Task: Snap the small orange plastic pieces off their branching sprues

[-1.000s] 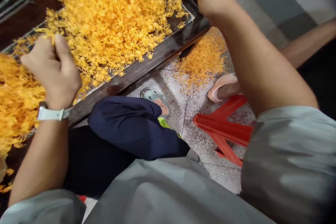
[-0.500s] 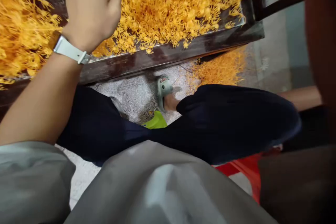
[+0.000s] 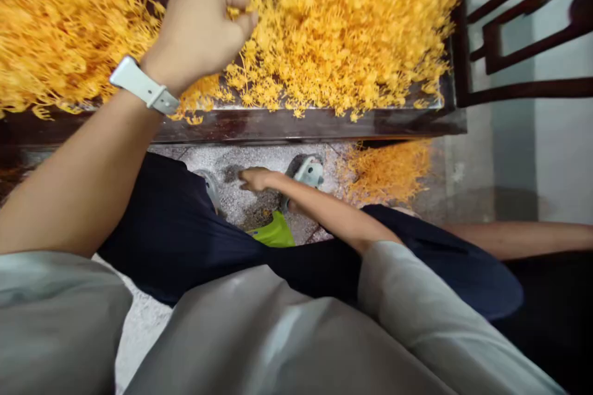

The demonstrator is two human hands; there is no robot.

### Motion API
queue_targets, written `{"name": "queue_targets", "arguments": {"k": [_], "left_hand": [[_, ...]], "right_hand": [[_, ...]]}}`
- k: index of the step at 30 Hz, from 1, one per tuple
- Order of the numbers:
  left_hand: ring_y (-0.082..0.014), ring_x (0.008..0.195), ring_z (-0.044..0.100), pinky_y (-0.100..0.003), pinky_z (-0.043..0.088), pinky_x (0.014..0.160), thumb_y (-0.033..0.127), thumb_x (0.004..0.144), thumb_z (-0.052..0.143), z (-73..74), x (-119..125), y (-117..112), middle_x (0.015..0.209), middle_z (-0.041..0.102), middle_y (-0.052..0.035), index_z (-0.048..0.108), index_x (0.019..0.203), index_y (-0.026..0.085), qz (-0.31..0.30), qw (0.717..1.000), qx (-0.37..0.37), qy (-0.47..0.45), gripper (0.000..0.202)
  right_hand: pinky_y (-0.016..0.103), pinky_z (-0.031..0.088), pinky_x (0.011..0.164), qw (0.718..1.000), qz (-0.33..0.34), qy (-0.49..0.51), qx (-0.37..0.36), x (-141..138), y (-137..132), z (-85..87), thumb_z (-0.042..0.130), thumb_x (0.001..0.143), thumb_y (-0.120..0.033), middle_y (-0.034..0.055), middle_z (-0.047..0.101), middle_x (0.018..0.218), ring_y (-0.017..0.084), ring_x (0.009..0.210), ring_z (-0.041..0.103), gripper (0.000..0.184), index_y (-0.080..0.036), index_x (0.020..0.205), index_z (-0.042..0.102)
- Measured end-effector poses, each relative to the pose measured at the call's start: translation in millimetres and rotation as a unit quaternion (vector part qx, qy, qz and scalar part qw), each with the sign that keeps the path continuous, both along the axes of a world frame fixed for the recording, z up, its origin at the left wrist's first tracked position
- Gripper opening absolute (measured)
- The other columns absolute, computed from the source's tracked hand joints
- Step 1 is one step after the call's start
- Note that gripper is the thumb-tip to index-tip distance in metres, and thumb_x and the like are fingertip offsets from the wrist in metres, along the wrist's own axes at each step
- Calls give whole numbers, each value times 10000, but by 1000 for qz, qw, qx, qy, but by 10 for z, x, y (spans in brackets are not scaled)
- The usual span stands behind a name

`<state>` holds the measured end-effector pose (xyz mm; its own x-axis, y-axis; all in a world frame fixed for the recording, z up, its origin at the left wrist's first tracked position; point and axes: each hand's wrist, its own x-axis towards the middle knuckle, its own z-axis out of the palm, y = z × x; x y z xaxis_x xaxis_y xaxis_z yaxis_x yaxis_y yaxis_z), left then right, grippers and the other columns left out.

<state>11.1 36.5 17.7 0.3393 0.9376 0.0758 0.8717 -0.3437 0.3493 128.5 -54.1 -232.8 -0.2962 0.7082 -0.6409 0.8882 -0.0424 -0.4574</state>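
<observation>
My left hand [image 3: 204, 24], with a watch on a pale strap [image 3: 143, 85] at the wrist, is over the dark wooden bench [image 3: 296, 126]. Its fingers are curled in and the thumb meets the index finger; what they hold, if anything, is hidden. Around it lie heaps of yellow-orange plastic flower pieces [image 3: 343, 31] with thin curling prongs, and another such heap [image 3: 69, 31] on the left. My right hand [image 3: 256, 179] reaches down between my knees above the speckled floor [image 3: 231, 157]. Its fingers look closed, and I cannot make out anything in them.
A loose orange pile [image 3: 389, 170] of similar pieces lies on the floor under the bench edge. My feet wear pale green clogs [image 3: 310, 171]. Something lime green [image 3: 275, 231] is between my legs. A dark lattice armrest [image 3: 523, 31] rises at the right. Another person's bare limb [image 3: 523, 239] is beside me.
My left hand has moved right and down in view and its fingers are now curled. My right hand has come into view, low between my knees. The view has shifted slightly.
</observation>
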Motion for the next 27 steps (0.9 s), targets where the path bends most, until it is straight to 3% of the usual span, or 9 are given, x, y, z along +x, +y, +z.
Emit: {"name": "queue_targets", "arguments": {"k": [2,6,10,14,18,22,25,27], "left_hand": [[-109,732,462,-330,188,643,384,1005,487,53,-92,-127,730,500,-29,587,650,160,11,1000,-2,-17,432],[-113,645,355,-329,209,641,332,1007,502,118,-254,-406,690,457,-6,521,651,187,-10,999,-22,-38,385],[-145,602,386,-341,248,659,261,971,547,47,-438,-573,623,433,-13,521,632,185,-8,998,-28,-63,349],[-169,580,389,-355,345,716,263,954,591,-48,-649,-606,579,441,-10,600,641,189,12,996,-43,-72,321],[-165,564,362,-355,378,745,288,946,609,-42,-733,-634,550,425,3,626,647,199,19,994,-46,-94,313],[-163,556,375,-351,386,744,331,958,594,-6,-704,-626,554,459,-6,664,661,191,5,993,-42,-106,335],[-190,596,453,-356,400,777,374,961,601,45,-759,-539,587,518,-21,736,743,181,11,996,-31,-86,321],[-187,625,458,-345,378,770,393,969,617,110,-869,-458,598,514,-21,754,796,155,38,997,-12,-72,325]], "right_hand": [[289,567,921,999,19,-21,16,-113,41,-83,657,1040,-370,136,705,1324,217,1185,670,331,-119,1254,689],[483,609,1011,995,57,-64,43,-311,8,-288,684,1029,-405,120,661,1377,258,1194,688,412,-172,1366,644],[491,605,1027,989,87,-99,66,-433,-140,-461,684,1031,-393,129,652,1397,263,1215,680,419,-170,1382,637],[489,606,1025,983,119,-110,86,-393,-181,-514,685,1030,-394,131,648,1404,263,1217,679,424,-170,1386,634],[493,604,1028,981,160,-98,59,-334,-192,-427,691,1026,-394,136,645,1404,267,1220,678,436,-160,1389,631],[475,611,1014,970,231,-33,-67,-392,-299,-228,688,1028,-404,124,656,1381,260,1200,686,418,-165,1367,642],[386,626,881,927,303,58,-212,-467,-275,19,717,1003,-350,86,728,1163,221,1015,720,305,-123,1207,711],[310,580,800,889,331,136,-284,-474,-147,241,797,910,-276,63,742,982,186,890,702,225,-98,1039,750]]}}
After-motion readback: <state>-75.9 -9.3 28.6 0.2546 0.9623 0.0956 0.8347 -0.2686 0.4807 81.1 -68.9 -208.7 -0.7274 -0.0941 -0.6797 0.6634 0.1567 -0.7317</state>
